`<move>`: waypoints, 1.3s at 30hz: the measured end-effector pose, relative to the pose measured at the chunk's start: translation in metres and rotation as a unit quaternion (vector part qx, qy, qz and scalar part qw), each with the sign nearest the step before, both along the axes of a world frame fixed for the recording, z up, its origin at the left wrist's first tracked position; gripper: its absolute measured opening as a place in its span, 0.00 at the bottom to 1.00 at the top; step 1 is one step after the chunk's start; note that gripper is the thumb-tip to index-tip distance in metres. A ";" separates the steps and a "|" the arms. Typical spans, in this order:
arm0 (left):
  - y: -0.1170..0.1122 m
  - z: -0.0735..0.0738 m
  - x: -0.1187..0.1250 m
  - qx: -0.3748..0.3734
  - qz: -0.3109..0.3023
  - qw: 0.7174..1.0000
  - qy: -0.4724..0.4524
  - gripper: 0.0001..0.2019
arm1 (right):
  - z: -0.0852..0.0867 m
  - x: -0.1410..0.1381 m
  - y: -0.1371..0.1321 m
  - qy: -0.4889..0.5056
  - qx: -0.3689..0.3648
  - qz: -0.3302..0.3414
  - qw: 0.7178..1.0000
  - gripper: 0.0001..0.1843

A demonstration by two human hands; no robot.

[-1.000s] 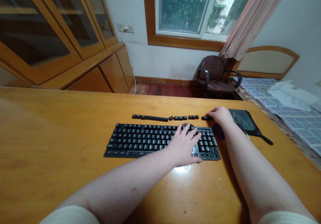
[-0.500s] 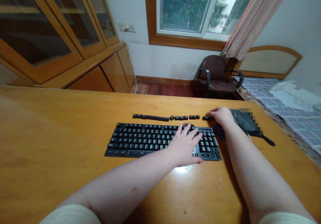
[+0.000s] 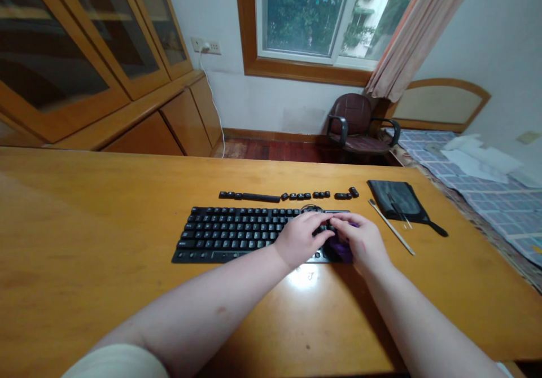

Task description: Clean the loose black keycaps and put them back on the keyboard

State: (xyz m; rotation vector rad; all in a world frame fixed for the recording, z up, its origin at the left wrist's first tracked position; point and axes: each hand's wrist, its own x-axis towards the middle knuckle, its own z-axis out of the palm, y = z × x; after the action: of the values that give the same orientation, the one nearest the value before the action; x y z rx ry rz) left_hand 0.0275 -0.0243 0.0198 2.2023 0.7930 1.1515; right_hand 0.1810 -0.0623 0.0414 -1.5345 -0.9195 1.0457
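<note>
A black keyboard [image 3: 237, 228] lies on the wooden desk, with bare switch spots along its front row. Over its number pad my left hand [image 3: 301, 237] and my right hand [image 3: 362, 240] meet at the fingertips. The fingers of my left hand are bent in a pinch; anything between them is too small to make out. Below my right hand's fingers hangs a dark purple, soft-looking cloth [image 3: 342, 249], apparently gripped by that hand. Behind the keyboard runs a row of removed black keycaps [image 3: 300, 196], including a long space bar [image 3: 261, 198].
Right of the hands lie a thin white-handled stick [image 3: 393, 228] and a black pouch [image 3: 392, 197] with tweezers-like metal prongs on it. A brown armchair [image 3: 355, 119] stands beyond the desk [image 3: 105, 242], near a bed [image 3: 427, 141]. A glass-fronted cabinet [image 3: 139, 84] is at the left.
My right hand has come back from the keycap row to the keyboard, carrying the purple cloth. My left hand has lifted from lying flat and pinches near it. A keycap at the row's right end now shows.
</note>
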 end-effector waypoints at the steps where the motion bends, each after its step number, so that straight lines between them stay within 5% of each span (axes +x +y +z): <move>1: 0.000 0.000 0.000 0.001 0.000 1.000 -0.005 0.15 | -0.005 -0.002 -0.002 0.012 0.007 -0.001 1.000 0.20; 8: -0.001 0.004 -0.001 -0.006 0.029 0.999 -0.027 0.11 | -0.011 0.001 -0.003 0.026 0.034 0.039 0.998 0.17; 14: -0.001 0.004 -0.002 -0.007 0.047 0.997 -0.056 0.11 | -0.008 0.010 -0.002 0.062 0.146 0.027 0.987 0.13; 22: 0.002 0.007 -0.003 0.033 -0.045 0.997 -0.055 0.10 | -0.013 0.020 0.003 -0.147 0.243 0.059 0.957 0.12; 28: 0.002 0.006 -0.003 0.010 -0.077 0.996 -0.035 0.09 | -0.018 0.020 0.000 0.019 0.178 0.030 0.983 0.14; 32: 0.004 0.005 -0.002 -0.016 -0.075 0.996 -0.040 0.10 | -0.017 0.016 0.001 0.130 0.192 0.015 0.973 0.09; 39: 0.005 0.002 0.000 0.000 -0.076 0.996 -0.038 0.09 | -0.007 0.016 0.002 0.001 0.146 0.002 0.989 0.12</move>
State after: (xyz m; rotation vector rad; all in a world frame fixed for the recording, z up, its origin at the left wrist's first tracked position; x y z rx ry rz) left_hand 0.0270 -0.0196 0.0215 2.1640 0.5819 1.1523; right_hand 0.1969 -0.0600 0.0343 -1.2889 -1.0257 0.8714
